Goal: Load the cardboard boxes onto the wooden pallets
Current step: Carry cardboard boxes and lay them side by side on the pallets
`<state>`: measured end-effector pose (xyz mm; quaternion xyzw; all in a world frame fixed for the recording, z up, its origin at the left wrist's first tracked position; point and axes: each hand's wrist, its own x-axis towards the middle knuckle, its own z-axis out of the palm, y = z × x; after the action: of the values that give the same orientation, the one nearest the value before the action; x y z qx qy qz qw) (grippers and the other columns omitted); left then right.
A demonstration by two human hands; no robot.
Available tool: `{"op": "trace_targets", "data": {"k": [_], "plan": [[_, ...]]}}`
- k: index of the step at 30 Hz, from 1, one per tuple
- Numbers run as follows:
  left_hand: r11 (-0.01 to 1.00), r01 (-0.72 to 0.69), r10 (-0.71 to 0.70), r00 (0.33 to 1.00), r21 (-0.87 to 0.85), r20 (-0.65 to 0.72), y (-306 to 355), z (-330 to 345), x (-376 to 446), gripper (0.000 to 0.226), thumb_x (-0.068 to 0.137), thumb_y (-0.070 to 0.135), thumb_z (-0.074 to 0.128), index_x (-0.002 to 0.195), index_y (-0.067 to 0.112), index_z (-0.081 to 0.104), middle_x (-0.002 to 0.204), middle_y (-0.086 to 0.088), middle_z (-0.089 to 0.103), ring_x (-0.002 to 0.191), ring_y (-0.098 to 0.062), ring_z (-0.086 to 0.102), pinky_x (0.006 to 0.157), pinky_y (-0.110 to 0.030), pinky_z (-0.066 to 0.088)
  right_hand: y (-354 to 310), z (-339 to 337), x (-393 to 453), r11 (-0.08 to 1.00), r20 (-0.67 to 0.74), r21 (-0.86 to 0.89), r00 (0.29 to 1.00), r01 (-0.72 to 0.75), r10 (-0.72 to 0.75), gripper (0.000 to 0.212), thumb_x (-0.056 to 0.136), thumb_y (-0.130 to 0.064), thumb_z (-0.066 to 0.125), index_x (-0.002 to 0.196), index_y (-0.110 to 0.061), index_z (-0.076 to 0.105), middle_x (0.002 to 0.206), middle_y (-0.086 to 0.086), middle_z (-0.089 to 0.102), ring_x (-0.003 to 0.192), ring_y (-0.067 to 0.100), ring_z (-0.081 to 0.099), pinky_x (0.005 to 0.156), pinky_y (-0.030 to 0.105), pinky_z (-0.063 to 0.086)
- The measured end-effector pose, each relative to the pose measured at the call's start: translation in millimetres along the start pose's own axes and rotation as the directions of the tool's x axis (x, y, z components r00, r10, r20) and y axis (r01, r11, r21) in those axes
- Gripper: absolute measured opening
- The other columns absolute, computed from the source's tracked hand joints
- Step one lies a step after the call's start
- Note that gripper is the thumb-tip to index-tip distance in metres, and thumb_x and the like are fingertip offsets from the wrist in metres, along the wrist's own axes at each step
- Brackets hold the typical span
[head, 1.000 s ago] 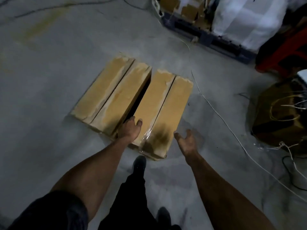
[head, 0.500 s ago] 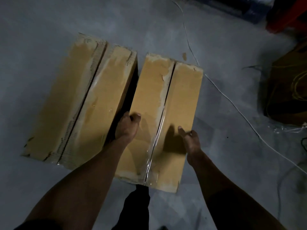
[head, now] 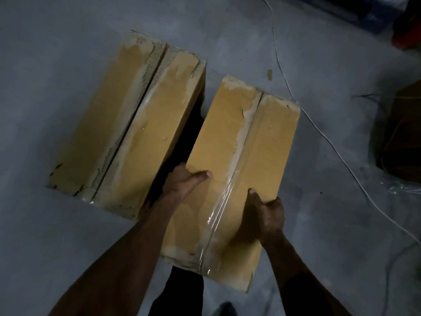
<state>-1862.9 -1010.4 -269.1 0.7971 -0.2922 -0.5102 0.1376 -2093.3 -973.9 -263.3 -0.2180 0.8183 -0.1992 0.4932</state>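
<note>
Left hand [head: 182, 181]: thumb on top, fingers curled over the right box [head: 237, 179] left edge.
Right hand [head: 270, 215]: now gripping its right edge; open a second ago.
Left box [head: 127, 126]: beyond left fingers, on floor [head: 57, 53].
Status: two-handed grip established; lift judged next.

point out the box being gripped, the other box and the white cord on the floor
gripped box [head: 268, 142], head view, right top flap
other box [head: 109, 124], head view, left top flap
white cord [head: 328, 142], head view, stretch right of the gripped box
</note>
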Motion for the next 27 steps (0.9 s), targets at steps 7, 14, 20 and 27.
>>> {"op": "trace_targets", "data": {"k": [7,14,20,27], "plan": [[0.980,-0.032,0.055,0.992,0.197,-0.113,9,-30,-156,0.075,0.068,0.066,0.074,0.118,0.013,0.057,0.111,-0.005,0.068,0.101,-0.030,0.064,0.082,-0.035,0.052,4,-73,-104,0.979,-0.007,-0.189,0.997,0.073,-0.076,0.084,0.059,-0.082,0.064,0.115,-0.020,0.059,0.107,0.001,0.066,0.100,0.027,0.061,0.095,0.049,0.051],[0.990,-0.110,0.138,0.895,0.089,-0.424,-17,-16,-337,0.070,0.073,0.065,0.071,0.121,0.018,0.054,0.111,-0.002,0.067,0.102,-0.030,0.064,0.077,-0.033,0.049,8,-177,-187,0.842,0.132,-0.232,0.873,0.488,-0.470,0.053,0.079,-0.061,0.070,0.112,-0.022,0.055,0.092,-0.008,0.061,0.089,0.021,0.060,0.085,0.043,0.052],[0.993,-0.094,0.012,0.697,-0.074,-0.717,-74,39,-491,0.079,0.071,0.068,0.068,0.133,0.022,0.049,0.123,-0.004,0.065,0.110,-0.032,0.062,0.089,-0.039,0.050,58,-251,-254,0.650,0.367,-0.096,0.634,0.754,-0.681,0.052,0.080,-0.057,0.070,0.119,-0.030,0.048,0.104,-0.013,0.061,0.097,0.016,0.059,0.087,0.037,0.049],[0.934,-0.107,-0.245,0.500,-0.340,-0.830,-150,100,-662,0.091,0.070,0.075,0.065,0.141,0.024,0.042,0.131,-0.001,0.061,0.113,-0.026,0.061,0.096,-0.039,0.049,114,-309,-344,0.492,0.632,-0.007,0.385,0.871,-0.672,0.062,0.075,-0.062,0.072,0.119,-0.026,0.049,0.112,-0.007,0.060,0.103,0.019,0.059,0.088,0.035,0.047]]}}
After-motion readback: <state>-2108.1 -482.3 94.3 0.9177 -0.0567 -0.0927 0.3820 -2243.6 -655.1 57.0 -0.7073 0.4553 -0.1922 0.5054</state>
